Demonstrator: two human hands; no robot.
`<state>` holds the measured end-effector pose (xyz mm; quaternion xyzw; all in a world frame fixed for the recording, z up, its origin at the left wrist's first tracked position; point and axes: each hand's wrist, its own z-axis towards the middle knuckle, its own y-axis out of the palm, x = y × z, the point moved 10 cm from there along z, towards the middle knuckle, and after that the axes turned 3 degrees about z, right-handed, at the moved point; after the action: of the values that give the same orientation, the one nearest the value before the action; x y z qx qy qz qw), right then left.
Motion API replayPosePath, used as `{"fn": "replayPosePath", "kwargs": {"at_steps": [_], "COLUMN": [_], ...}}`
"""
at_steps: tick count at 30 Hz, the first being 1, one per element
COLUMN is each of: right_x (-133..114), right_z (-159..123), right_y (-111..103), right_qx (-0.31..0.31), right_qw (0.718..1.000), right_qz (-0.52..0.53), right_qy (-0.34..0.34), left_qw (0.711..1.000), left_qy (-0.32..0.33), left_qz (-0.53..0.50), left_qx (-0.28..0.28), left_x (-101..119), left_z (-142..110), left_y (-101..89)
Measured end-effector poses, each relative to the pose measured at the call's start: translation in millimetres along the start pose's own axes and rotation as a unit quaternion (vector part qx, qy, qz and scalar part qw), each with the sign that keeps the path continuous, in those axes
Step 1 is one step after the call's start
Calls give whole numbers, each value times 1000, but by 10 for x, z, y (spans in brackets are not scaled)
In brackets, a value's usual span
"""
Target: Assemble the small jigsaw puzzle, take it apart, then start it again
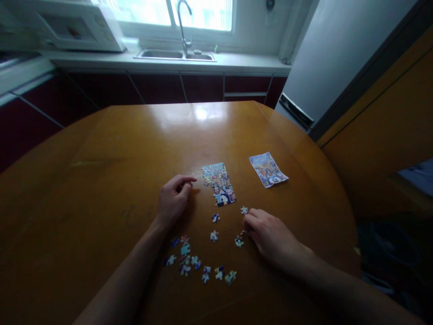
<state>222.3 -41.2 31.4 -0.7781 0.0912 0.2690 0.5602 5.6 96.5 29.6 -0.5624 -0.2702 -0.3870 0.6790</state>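
Note:
A partly assembled jigsaw (pixel 219 184) lies on the round wooden table (pixel 118 149). My left hand (pixel 173 197) rests just left of it, fingers curled with the index pointing toward the puzzle's left edge; nothing shows in it. My right hand (pixel 270 234) lies on the table below and right of the puzzle, fingers bent down onto a small loose piece (pixel 242 234). More loose pieces (pixel 199 266) are scattered near the front edge between my forearms, and one piece (pixel 244 210) sits just above my right fingers. A printed reference picture (pixel 268 169) lies to the right.
Behind the table runs a kitchen counter with a sink (pixel 176 54) and tap under a bright window. A microwave (pixel 77 25) stands at the back left. A grey fridge (pixel 324 58) stands at the right, with wooden panelling (pixel 389 117) beside it.

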Motion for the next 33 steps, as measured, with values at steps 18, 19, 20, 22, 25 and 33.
{"fn": "replayPosePath", "kwargs": {"at_steps": [18, 19, 20, 22, 25, 33], "right_x": [47, 60, 79, 127, 185, 185], "right_z": [48, 50, 54, 60, 64, 60], "right_y": [-62, -71, -80, -91, -85, -79], "right_qx": [40, 46, 52, 61, 64, 60], "right_qw": [999, 999, 998, 997, 996, 996], "right_qz": [-5, -6, -5, -5, -8, -23], "right_qy": [20, 24, 30, 45, 61, 61], "left_qw": [1000, 999, 999, 997, 993, 967], "left_qy": [12, 23, 37, 65, 98, 154], "left_qz": [-1, 2, 6, 18, 50, 178], "left_qx": [-16, -23, -31, -43, -47, -94], "left_x": [4, 24, 46, 87, 124, 182], "left_z": [3, 1, -2, -11, -23, -94], "left_y": [39, 59, 82, 121, 154, 314]}}
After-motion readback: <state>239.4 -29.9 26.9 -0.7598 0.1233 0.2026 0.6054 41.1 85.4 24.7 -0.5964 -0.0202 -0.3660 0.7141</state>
